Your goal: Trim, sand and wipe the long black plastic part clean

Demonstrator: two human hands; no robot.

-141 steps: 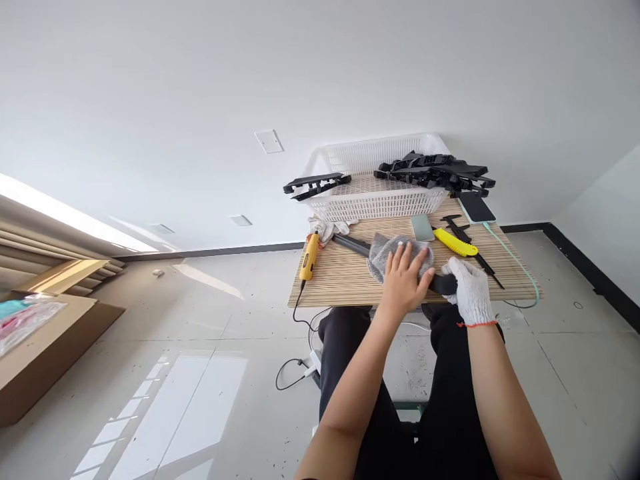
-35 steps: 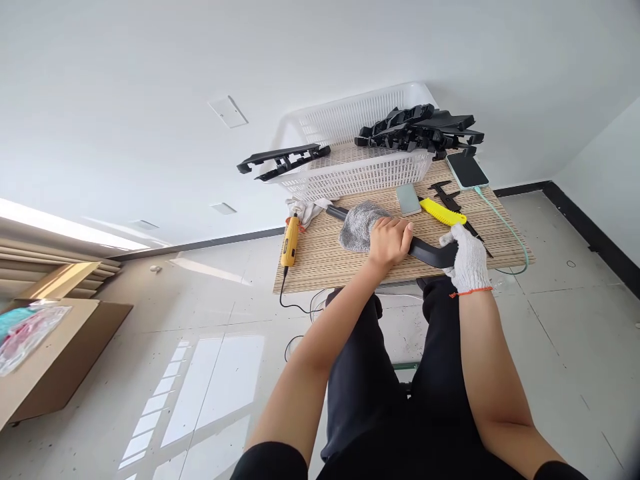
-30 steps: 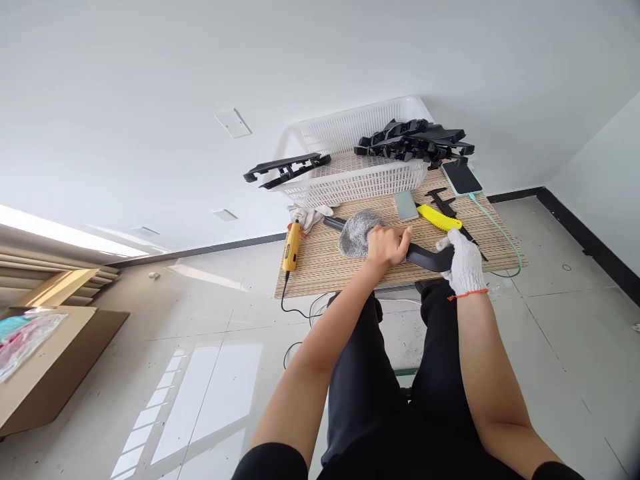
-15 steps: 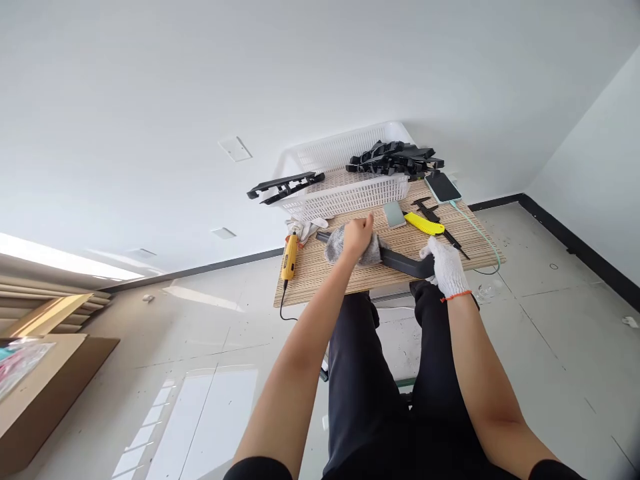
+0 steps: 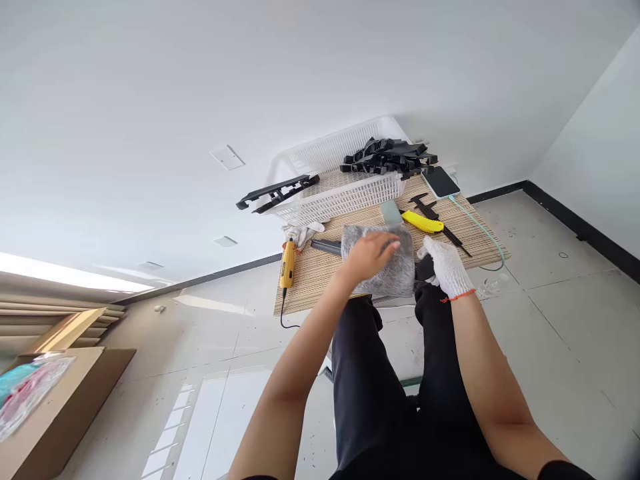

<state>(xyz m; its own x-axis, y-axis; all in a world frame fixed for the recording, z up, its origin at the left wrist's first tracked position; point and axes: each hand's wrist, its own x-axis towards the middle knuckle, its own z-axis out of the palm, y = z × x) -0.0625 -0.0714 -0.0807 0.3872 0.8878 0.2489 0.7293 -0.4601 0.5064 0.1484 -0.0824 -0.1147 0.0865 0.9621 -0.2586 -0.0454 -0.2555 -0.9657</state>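
A long black plastic part (image 5: 326, 247) lies across the table in front of me, its middle hidden by a grey cloth (image 5: 387, 280). My bare left hand (image 5: 369, 257) rests on top of the cloth, fingers stretched out and thumb apart. In a white knitted glove with an orange cuff, my right hand (image 5: 447, 267) grips the black part's right end. Just beyond the cloth are a small grey-green pad (image 5: 391, 213) and a yellow utility knife (image 5: 423, 222). A black caliper (image 5: 425, 207) lies partly behind the knife.
A white plastic basket (image 5: 345, 200) at the back holds several black plastic parts (image 5: 387, 159). A yellow corded rotary tool (image 5: 287, 265) and a white glove (image 5: 303, 233) lie at the left. On the right is a phone (image 5: 441, 183) with a cable. A cardboard box (image 5: 95, 393) stands on the floor.
The grey cloth, bunched around the black part under my left hand before, is now spread flat over it. My left hand has shifted slightly right and its fingers have opened out.
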